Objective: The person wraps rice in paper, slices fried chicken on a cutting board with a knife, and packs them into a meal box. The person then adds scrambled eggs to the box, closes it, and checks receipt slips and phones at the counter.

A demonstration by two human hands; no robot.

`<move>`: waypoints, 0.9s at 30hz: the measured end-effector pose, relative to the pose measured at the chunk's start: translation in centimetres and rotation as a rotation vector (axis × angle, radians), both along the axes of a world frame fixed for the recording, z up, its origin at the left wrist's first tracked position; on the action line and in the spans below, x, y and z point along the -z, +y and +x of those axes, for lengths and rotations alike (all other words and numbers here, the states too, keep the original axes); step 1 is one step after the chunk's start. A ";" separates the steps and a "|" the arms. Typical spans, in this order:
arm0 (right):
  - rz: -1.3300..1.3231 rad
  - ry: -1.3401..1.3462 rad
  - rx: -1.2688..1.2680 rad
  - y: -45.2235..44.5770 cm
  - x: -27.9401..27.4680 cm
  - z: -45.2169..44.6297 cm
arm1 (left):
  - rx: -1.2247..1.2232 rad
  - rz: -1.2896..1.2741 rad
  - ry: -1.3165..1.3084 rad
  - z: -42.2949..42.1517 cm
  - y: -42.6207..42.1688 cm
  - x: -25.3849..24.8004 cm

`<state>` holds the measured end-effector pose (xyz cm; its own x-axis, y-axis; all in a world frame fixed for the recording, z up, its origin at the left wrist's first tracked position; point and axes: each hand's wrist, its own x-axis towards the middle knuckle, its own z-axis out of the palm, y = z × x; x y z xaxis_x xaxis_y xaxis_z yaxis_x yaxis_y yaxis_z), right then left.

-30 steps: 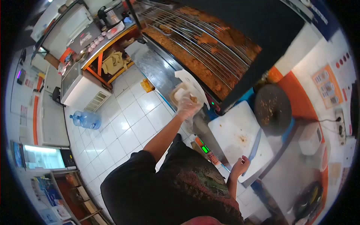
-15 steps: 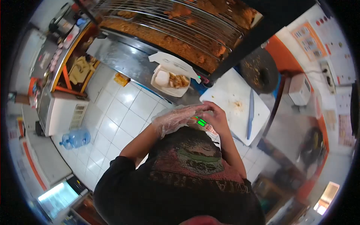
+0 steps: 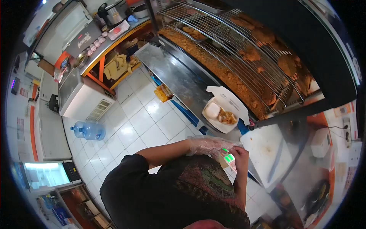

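A clear plastic glove [image 3: 194, 144] covers my left hand [image 3: 213, 145], whose fingers point right, stretched out toward my other hand. Bare and closed, my right hand [image 3: 240, 155] pinches the glove's film at the fingertips. Just beyond both hands stands an open white takeout box [image 3: 218, 126] on the metal counter [image 3: 179, 76]. In it lie a rounded mound of white rice [image 3: 212, 110] and cut pieces of fried chicken [image 3: 227, 117]. To the right, a white cutting board [image 3: 263, 149] carries a blurred knife [image 3: 275, 163] and some crumbs.
A display case with wire racks [image 3: 228, 49] of fried chicken rises beyond the counter. A yellow packet [image 3: 163, 93] hangs by the counter's edge. Blue water bottles [image 3: 93, 131] lie on the tiled floor near a white chest freezer [image 3: 85, 101]. A lit green display [image 3: 229, 157] shows below my hands.
My view has turned, so the counter and box sit further right. My right hand has closed on the glove's fingertips, and the film between my hands looks stretched.
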<state>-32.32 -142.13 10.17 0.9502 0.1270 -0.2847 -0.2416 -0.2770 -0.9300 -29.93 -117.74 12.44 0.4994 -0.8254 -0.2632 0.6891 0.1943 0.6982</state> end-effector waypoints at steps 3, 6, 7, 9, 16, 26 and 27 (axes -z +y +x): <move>0.091 -0.050 0.094 1.2 0.7 -0.1 | -0.011 -0.011 -0.161 -0.1 3.0 0.1; 0.102 -0.142 0.380 -1.4 4.2 0.2 | -0.017 0.083 -0.411 0.1 5.4 0.2; 0.153 -0.162 0.493 -2.1 4.8 0.2 | 0.009 0.175 -0.459 0.1 5.9 0.6; 0.204 -0.182 0.600 -1.8 4.6 0.5 | -0.040 0.131 -0.406 -0.4 7.1 1.3; 0.611 0.175 0.051 6.0 -1.5 -2.2 | 0.020 0.252 -0.179 -0.2 5.6 4.2; -0.504 -0.324 1.262 -10.7 8.8 -0.3 | -0.708 0.881 -0.746 5.7 9.1 6.0; -0.542 -0.424 1.319 -11.4 7.0 1.3 | -0.810 0.923 -0.816 7.2 8.5 7.5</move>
<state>-31.03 -153.55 3.15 0.3157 -0.8982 0.3057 -0.3317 -0.4064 -0.8514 -22.70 -109.20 4.96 0.9980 0.0452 0.0453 -0.0239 -0.3936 0.9190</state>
